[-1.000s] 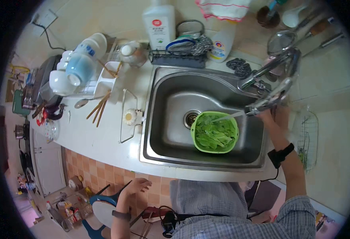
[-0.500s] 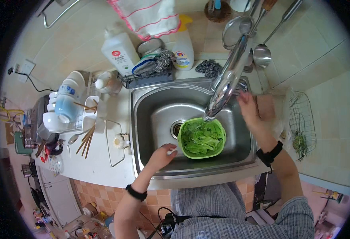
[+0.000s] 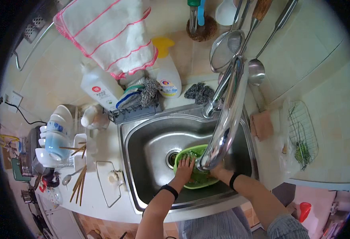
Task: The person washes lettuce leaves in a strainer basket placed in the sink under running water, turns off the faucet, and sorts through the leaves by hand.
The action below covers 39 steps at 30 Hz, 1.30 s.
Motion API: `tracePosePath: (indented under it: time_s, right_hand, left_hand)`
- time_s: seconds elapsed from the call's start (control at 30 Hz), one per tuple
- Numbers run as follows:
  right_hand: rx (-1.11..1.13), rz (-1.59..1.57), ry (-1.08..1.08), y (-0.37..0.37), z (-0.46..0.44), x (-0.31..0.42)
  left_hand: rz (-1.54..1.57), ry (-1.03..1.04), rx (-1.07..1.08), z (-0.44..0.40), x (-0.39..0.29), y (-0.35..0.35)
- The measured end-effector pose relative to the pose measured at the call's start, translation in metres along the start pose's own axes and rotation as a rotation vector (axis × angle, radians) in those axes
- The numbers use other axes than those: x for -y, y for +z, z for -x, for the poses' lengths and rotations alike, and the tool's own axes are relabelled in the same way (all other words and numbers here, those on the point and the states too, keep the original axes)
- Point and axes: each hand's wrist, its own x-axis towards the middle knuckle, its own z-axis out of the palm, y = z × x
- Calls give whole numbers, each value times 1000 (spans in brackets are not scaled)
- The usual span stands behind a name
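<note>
A green basin (image 3: 201, 185) with leafy greens (image 3: 196, 152) sits in the steel sink (image 3: 151, 175), right of the drain. Over its left side lies my left hand (image 3: 185, 167), fingers spread on the greens. My right hand (image 3: 218, 170) reaches in at the basin's right side; its fingers are hidden behind the faucet spout and among the greens. The chrome faucet (image 3: 224, 127) arches over the basin, its tip between my hands.
Behind the sink stand a white bottle (image 3: 101, 87), a spray bottle (image 3: 168, 75) and a steel-wool pad (image 3: 199, 93). Bowls (image 3: 57, 145) and chopsticks (image 3: 78, 185) are at the left. A brown sponge (image 3: 262, 125) and a wire basket (image 3: 302, 135) are at the right.
My left hand has come from below the counter edge into the basin. My right hand has moved from beside the faucet base to the basin. The camera view has shifted.
</note>
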Motion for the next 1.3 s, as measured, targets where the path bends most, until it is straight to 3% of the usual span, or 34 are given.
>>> tracePosePath:
  time_s: [0.07,0.3,0.33,0.37,0.4,0.47,0.53,0.63,0.67,0.7,0.77,0.83,0.9,0.97,1.0,1.03,1.1,1.13,1.2,1.3]
  right_hand:
    - [-17,70,102,-12,6,6]
    - [-147,203,202,10,-7,19]
    - [-325,-37,223,101,-67,24]
    - [-323,-40,231,101,-66,24]
    - [-539,-315,187,106,-70,25]
    - [-745,-595,142,90,-62,26]
    - [-217,-77,-29,40,-30,18]
    - [-52,-252,-107,14,-18,6]
    - [136,-258,-143,9,-24,-1]
    - [137,-267,-147,4,-21,-7]
    - [-4,-585,-239,-6,-10,-20]
    - [77,-645,-263,-10,-16,-29]
    - [148,-710,-233,-18,-16,-34]
    - [141,-663,-190,-35,-4,-35]
    - [62,-581,-159,-39,0,-37]
    - [-17,-497,-128,-40,2,-38]
    - [-135,-506,-162,-32,10,-47]
    - [-259,-505,-197,-28,14,-51]
    - [-296,-385,-217,-18,20,-48]
    - [-346,-132,-194,13,15,-29]
  left_hand:
    - [96,2,179,-5,0,-1]
    - [90,-28,145,-12,-5,51]
    - [273,32,147,-14,1,65]
    - [271,41,149,-16,0,87]
    - [752,70,-121,-15,-1,112]
    - [54,46,-193,-18,-1,85]
    - [-214,34,-216,-19,-5,66]
    - [-41,58,-212,-15,5,76]
    - [32,88,-83,-8,4,39]
    - [106,119,49,-6,3,9]
    - [266,91,118,-7,11,-19]
    - [488,64,363,-7,18,-47]
    - [600,81,406,-14,36,-9]
    - [678,-22,300,-17,49,42]
    - [778,-48,310,-21,48,30]
    - [779,-45,319,-21,42,19]
    - [421,-80,111,-18,21,-7]
    - [351,-120,175,-15,9,-28]
    - [283,-114,181,-11,-7,-44]
    - [230,-83,217,-9,-18,-23]
